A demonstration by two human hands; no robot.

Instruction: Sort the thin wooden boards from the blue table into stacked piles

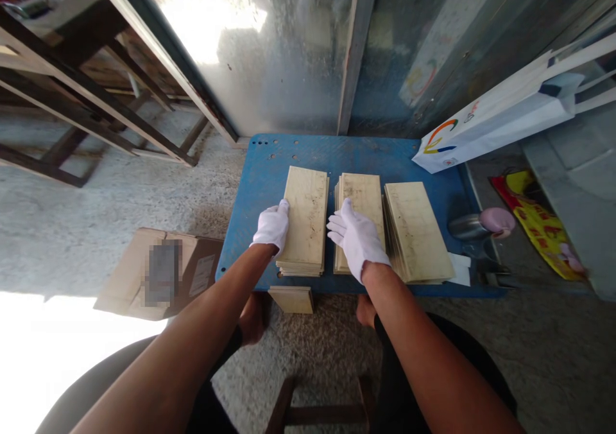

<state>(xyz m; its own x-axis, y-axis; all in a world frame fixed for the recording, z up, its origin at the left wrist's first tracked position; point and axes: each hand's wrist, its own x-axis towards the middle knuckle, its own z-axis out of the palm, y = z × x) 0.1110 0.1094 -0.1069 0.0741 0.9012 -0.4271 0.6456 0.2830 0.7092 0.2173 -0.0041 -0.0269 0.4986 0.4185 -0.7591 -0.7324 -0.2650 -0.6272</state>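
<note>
Three stacks of thin, pale rectangular wooden boards lie side by side on a low blue table [262, 164]. My left hand [272, 225], in a white glove, is closed at the left edge of the left stack [308, 209]; its fingers are partly hidden. My right hand [359, 238], also gloved in white, is open with its fingers apart. It hovers over the middle stack [363, 190] and points toward the gap beside the left one. To the right, the slightly fanned right stack [418, 228] is touched by neither hand. Dark specks mark the top boards.
More boards [292, 300] show below the table's front edge. A metal cup with a pink lid [497, 219] and a white paper bag [491, 126] are at the right. A cardboard box [129, 267] sits on the floor at left. Glass panels [289, 55] stand behind the table.
</note>
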